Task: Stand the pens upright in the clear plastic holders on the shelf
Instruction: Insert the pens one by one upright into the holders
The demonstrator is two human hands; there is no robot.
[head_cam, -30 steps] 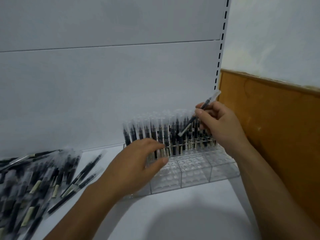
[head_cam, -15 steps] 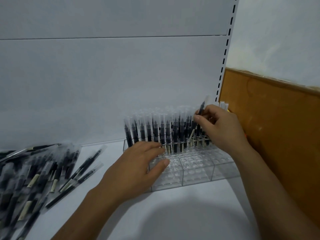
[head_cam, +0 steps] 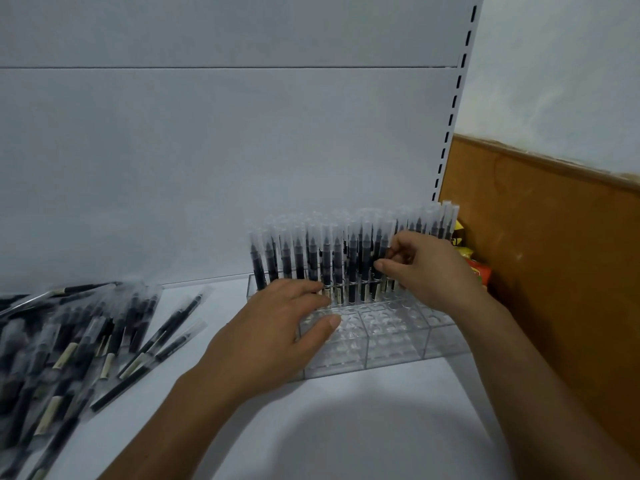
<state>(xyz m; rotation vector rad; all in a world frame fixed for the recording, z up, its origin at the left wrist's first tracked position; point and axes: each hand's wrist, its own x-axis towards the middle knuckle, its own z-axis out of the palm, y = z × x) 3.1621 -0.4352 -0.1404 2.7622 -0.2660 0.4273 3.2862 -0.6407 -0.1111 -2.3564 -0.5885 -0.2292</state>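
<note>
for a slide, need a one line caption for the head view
Left hand rests on the holder while right hand pinches a pen among the upright pens

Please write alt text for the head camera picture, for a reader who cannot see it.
A person's right hand pinches one clear-capped black pen among the rows standing upright in a clear plastic holder on a white shelf, while the left hand rests flat on the holder's empty front sockets. A loose pile of wrapped black pens lies to the left.
</note>
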